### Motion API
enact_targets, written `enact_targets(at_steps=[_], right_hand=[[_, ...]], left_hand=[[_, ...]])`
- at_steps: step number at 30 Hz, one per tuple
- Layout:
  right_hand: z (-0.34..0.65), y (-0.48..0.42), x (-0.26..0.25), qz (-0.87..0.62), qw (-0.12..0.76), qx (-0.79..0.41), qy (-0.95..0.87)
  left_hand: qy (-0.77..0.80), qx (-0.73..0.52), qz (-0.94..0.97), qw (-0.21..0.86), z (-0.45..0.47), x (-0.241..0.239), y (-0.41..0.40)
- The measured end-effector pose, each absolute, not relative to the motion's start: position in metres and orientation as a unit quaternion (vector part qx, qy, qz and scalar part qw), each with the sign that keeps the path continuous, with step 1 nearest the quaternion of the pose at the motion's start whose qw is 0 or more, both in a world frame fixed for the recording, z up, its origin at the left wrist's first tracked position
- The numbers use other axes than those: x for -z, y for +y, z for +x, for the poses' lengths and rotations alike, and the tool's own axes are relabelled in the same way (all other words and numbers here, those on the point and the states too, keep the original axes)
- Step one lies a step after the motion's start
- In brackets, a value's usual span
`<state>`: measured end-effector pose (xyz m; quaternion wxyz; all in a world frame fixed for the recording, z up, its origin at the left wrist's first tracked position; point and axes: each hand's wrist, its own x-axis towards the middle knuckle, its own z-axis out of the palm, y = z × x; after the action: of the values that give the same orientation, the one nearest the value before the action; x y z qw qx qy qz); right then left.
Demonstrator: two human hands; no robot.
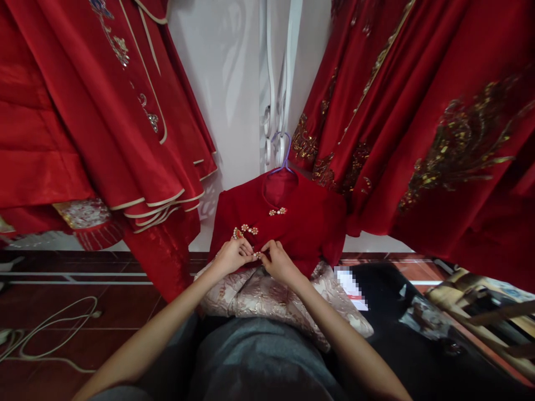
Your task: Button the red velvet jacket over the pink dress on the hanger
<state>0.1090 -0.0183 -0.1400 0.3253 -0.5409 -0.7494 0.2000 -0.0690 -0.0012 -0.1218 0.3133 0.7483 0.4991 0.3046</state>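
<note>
A dark red velvet jacket (309, 223) hangs on a purple hanger (285, 161) against the white wall, with pearl button clasps (277, 211) down its front. My left hand (232, 255) and my right hand (278, 260) meet at a lower clasp (256, 255), fingers pinched on it. Another pearl clasp (249, 229) sits just above my left hand. Below the jacket a pale pink embroidered skirt (271, 298) spreads over my lap.
Red satin garments with cream trim (125, 122) hang at the left, and red gowns with gold embroidery (438, 133) hang at the right. A white cable (54, 328) loops on the red tiled floor. A black bag (418, 317) lies at the right.
</note>
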Motion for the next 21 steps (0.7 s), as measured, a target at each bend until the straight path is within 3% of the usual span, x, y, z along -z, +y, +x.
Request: enact_targets(at_steps=[13, 21], right_hand=[[0.108, -0.024, 0.133, -0.546, 0.286, -0.216, -0.757], [0.116, -0.022, 0.126, -0.550, 0.269, -0.252, -0.749]], left_hand=[[0.505, -0.330, 0.737, 0.306, -0.065, 0.122, -0.005], [0.497, -0.285, 0.771, 0.279, -0.069, 0.119, -0.002]])
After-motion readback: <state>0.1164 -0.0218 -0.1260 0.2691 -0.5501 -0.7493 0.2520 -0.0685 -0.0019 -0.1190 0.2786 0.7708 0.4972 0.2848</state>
